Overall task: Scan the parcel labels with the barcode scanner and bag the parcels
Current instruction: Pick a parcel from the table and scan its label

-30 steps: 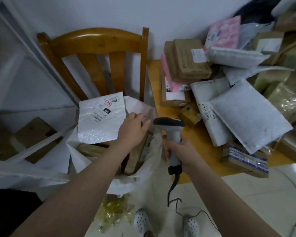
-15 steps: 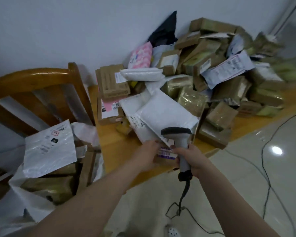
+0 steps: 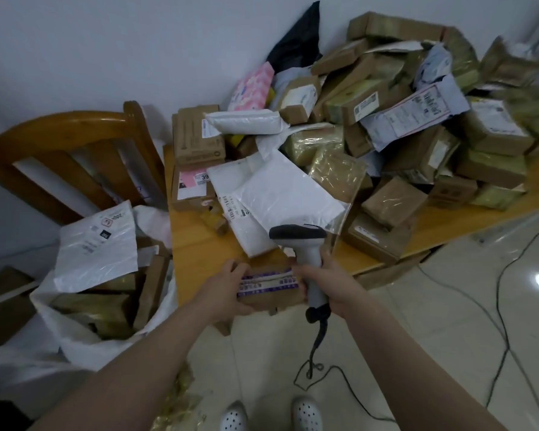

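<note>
cardboard parcel (image 3: 269, 286) with purple tape is now gripped by the left hand (image 3: 227, 287), which has swung over from the bag (image 3: 75, 337) off to its left; the right hand (image 3: 327, 287), just beside it, grips the scanner (image 3: 305, 244), so scanning likely comes next.

Brown carton (image 3: 269, 287), purple-white tape, lies flat at the table (image 3: 196, 244) edge. Grey scanner (image 3: 305, 256) upright beside it. White bag (image 3: 84, 346) left, open, apparently near full.

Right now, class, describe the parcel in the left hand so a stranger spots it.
Start at the wooden table heaped with parcels. At its near edge, the left hand grips a brown box. It alone bears purple-and-white printed tape.
</note>
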